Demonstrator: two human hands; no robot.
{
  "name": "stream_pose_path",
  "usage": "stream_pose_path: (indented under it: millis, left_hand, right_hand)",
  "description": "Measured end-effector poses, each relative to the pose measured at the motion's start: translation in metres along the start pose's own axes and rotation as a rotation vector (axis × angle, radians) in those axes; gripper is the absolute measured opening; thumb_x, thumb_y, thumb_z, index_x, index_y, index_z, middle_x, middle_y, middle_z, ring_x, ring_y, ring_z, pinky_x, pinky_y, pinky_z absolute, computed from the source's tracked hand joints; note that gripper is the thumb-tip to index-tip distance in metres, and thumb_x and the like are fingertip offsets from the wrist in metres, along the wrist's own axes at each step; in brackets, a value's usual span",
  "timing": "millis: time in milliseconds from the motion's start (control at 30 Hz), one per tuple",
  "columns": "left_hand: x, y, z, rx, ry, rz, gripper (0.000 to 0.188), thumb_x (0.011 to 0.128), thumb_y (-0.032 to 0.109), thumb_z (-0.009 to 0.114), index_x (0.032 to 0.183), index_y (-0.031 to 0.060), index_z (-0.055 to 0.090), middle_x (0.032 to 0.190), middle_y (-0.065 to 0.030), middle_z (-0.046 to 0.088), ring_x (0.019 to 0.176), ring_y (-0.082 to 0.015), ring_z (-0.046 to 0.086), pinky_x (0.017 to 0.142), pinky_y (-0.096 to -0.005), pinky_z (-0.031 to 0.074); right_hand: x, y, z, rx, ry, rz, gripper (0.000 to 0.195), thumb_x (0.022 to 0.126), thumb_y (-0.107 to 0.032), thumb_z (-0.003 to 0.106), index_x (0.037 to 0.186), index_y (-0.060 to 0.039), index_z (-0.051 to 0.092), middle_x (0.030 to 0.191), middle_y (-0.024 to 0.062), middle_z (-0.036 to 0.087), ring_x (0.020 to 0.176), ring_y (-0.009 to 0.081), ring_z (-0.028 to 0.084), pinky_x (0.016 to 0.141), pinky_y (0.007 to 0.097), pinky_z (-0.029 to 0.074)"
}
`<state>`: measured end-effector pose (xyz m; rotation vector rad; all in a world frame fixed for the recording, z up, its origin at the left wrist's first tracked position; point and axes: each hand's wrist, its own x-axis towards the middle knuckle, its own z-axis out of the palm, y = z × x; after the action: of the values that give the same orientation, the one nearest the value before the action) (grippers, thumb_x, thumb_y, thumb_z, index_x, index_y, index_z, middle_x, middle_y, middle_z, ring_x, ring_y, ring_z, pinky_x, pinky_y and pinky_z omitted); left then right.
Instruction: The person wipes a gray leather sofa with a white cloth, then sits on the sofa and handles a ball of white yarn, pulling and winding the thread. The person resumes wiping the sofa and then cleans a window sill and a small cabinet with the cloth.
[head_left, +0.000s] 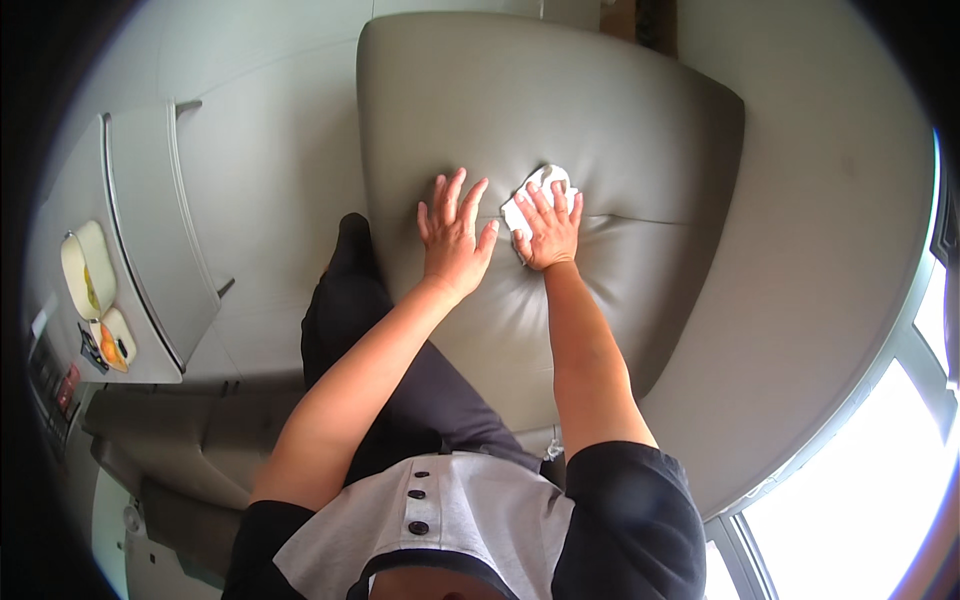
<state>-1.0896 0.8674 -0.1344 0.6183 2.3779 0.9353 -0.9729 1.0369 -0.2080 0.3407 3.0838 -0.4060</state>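
Note:
A large grey leather-like upholstered seat with a seam across it lies before me. My right hand presses a white cloth flat against it near the seam, fingers spread, and the cover creases around that spot. To the left of the cloth, my left hand rests on the seat with its fingers apart and nothing in it. My left hand and the cloth do not touch.
At the left stands a light table bearing an open cream container and small items. A brown upholstered sofa is at the lower left. A pale wall borders the seat on the right, with a bright window at the lower right.

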Motion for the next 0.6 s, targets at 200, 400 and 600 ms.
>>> stream_pose_path:
  millis: [200, 400, 600]
  left_hand:
    - [-0.001, -0.019, 0.043, 0.355, -0.006, 0.013, 0.067, 0.092, 0.043, 0.054, 0.152, 0.0297, 0.025, 0.161, -0.0095, 0.006, 0.148, -0.0332, 0.001, 0.113, -0.0594, 0.003]
    - [0.000, -0.019, 0.052, 0.501, 0.120, 0.055, 0.064, 0.093, 0.049, 0.049, 0.151, 0.0316, 0.027, 0.160, -0.0083, 0.012, 0.148, -0.0307, 0.007, 0.114, -0.0575, 0.006]
    - [0.009, -0.039, 0.039, 0.491, 0.060, 0.072, 0.066, 0.096, 0.047, 0.047, 0.153, 0.0319, 0.019, 0.162, -0.0035, 0.006, 0.149, -0.0254, 0.005, 0.119, -0.0468, 0.005]
  right_hand:
    - [-0.005, 0.001, 0.005, 0.017, -0.008, -0.038, 0.065, 0.077, -0.041, 0.061, 0.140, -0.0325, 0.047, 0.150, -0.0057, 0.037, 0.144, 0.0285, 0.024, 0.113, 0.0639, 0.012]
    - [-0.003, -0.014, -0.055, 0.074, 0.071, -0.092, 0.052, 0.087, -0.036, 0.057, 0.137, -0.0237, 0.051, 0.146, -0.0019, 0.044, 0.140, 0.0273, 0.030, 0.112, 0.0603, 0.017]
    - [-0.049, 0.094, -0.072, -0.112, 0.144, 0.067, 0.053, 0.090, -0.039, 0.055, 0.140, -0.0233, 0.048, 0.148, 0.0011, 0.042, 0.141, 0.0291, 0.031, 0.113, 0.0557, 0.021]
